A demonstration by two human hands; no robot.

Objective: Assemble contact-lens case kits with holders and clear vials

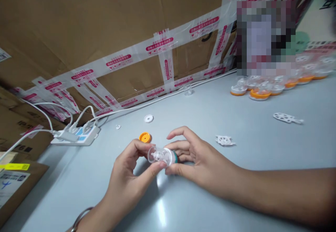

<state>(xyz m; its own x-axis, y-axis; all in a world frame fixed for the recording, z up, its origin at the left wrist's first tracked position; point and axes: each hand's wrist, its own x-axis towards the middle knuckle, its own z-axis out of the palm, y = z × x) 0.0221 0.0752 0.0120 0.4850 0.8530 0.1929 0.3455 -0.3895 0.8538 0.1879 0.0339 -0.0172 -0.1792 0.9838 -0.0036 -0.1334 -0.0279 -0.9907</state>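
A small clear plastic dome [156,154] with a white and teal base lies sideways between my hands, just above the table, with white parts showing inside. My left hand [130,176] pinches its clear end between thumb and fingers. At the base end, my right hand [195,156] grips with the thumb and lower fingers, while its index finger is raised and curved. Behind my left fingers sits an orange round cap [145,137]. A white disc [148,118] and a tiny white piece [118,127] lie beyond it. To the right is a white spoked plastic part [225,140].
A white perforated plastic strip [287,118] lies at right. Several clear-domed pieces with orange and white bases [259,94] cluster at the back right. A clear cup [188,90] stands near the taped cardboard box [118,25]. Cables run from a power strip [90,137] at left.
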